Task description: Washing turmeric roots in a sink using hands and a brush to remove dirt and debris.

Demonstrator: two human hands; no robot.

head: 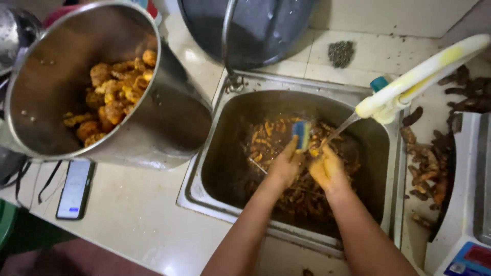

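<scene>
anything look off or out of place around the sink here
Yes: the big steel pot leans steeply on the counter instead of standing upright, with yellow roots piled inside. A phone lies just below it, near the wet sink. Unwashed roots are strewn to the right.

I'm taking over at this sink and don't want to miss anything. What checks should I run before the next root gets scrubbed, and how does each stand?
1. Water from the tap running onto the roots: ok, a stream shows.
2. Left hand gripping the blue-and-yellow sponge: ok.
3. Right hand holding a root under the stream: ok, though the root is mostly hidden.
4. Steel pot has room for cleaned pieces: ok, partly filled.
5. Phone away from splashes: not ok, it lies on the counter near the sink.
6. Sink drain clear: cannot tell.
</scene>
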